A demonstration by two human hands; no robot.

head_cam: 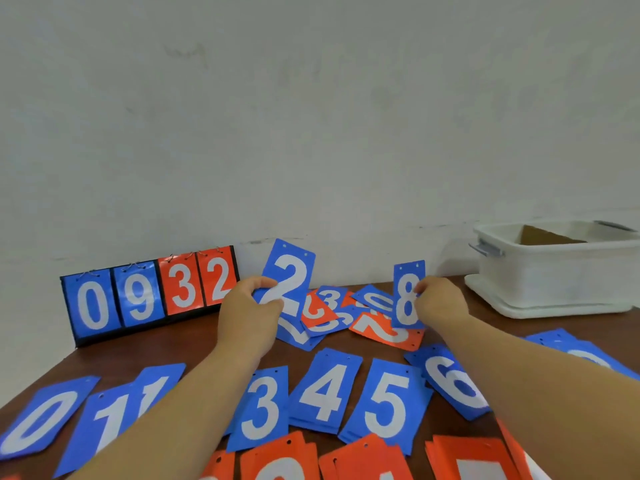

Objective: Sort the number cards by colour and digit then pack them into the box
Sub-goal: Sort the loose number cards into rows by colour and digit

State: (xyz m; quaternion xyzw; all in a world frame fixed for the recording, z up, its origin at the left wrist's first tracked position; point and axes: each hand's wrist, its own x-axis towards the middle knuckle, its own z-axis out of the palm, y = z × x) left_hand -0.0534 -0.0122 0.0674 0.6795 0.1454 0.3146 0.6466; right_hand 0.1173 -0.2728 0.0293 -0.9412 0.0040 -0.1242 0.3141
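My left hand (251,308) holds a blue card with a white 2 (289,271) upright above the table. My right hand (440,301) pinches a blue 8 card (408,294) by its right edge, also upright. Between and behind the hands lies a mixed heap of blue and red cards (346,317). In front, blue cards lie in a row: 0 (41,417), 1 (114,410), 3 (263,407), 4 (327,389), 5 (388,403), 6 (453,382). Red card stacks (367,460) line the bottom edge. The white box (554,271) stands at the far right.
A black flip scoreboard (149,292) showing 0 9 3 2 stands at the back left against the wall. The white box holds a brown cardboard piece (547,235) and sits on its lid. More blue cards (581,351) lie behind my right forearm. The brown table (173,344) meets a grey wall.
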